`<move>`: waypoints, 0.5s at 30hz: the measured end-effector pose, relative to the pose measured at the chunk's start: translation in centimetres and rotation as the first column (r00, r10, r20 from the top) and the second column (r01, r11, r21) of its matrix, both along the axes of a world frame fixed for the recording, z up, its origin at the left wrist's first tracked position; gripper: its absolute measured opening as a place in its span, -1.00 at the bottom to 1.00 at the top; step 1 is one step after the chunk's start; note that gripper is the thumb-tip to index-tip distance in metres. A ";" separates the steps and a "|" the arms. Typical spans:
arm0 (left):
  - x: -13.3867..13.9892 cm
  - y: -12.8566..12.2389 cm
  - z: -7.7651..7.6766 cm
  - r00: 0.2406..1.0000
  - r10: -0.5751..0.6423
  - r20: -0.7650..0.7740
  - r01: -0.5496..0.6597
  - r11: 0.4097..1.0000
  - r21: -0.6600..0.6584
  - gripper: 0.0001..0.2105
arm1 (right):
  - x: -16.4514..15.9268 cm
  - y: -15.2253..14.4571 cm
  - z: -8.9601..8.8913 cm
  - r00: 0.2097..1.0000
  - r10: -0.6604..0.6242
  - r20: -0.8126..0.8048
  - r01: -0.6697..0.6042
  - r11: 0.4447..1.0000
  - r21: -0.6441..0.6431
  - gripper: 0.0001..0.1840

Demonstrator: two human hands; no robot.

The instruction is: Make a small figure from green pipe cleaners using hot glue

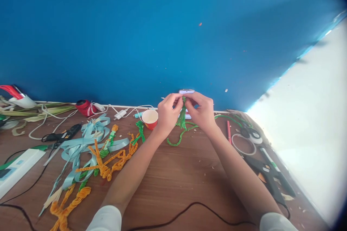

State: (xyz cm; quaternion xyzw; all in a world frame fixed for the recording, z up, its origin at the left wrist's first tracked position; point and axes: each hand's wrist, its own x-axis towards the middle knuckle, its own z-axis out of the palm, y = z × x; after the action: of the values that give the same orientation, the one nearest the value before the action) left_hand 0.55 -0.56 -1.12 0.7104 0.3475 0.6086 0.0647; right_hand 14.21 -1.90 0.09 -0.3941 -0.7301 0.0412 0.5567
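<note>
My left hand (168,112) and my right hand (202,112) meet above the far part of the table, both pinching the top of a small bundle of green yarn (182,120). Its strands hang down between my hands like a tassel. A loose green yarn tail (175,144) curls on the wood below, and another green strand (230,118) runs off to the right. Behind my fingers a phone (186,90) is partly covered. Just left of my left hand stands a paper cup (150,117), with a knotted green yarn piece (139,132) beside it.
Orange yarn pieces (104,168) and tangled light-blue ribbon (74,149) cover the left side, near a black glue gun (66,135) and a white power strip (20,169). Rightward lie a red pen (229,132), a tape ring (244,144) and dark tools. A black cable (195,203) crosses the front.
</note>
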 end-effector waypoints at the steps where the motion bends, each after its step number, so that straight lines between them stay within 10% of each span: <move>1: 0.1 -0.1 0.0 1.000 -0.006 0.017 0.006 1.000 -0.009 -0.90 | 0.0 0.0 0.0 1.000 0.000 0.002 0.000 1.000 0.009 -0.72; 15: -0.1 0.0 0.9 0.972 -0.134 0.191 0.188 0.936 -0.299 -0.89 | -0.4 0.1 0.0 0.999 0.008 -0.053 -0.014 0.993 -0.115 -0.78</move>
State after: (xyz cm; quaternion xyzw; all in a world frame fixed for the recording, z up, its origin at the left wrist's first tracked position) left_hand 0.43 -0.51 -0.24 0.6632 0.3740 0.5956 0.2559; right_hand 13.81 -1.78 0.05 -0.4203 -0.7140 0.0968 0.5515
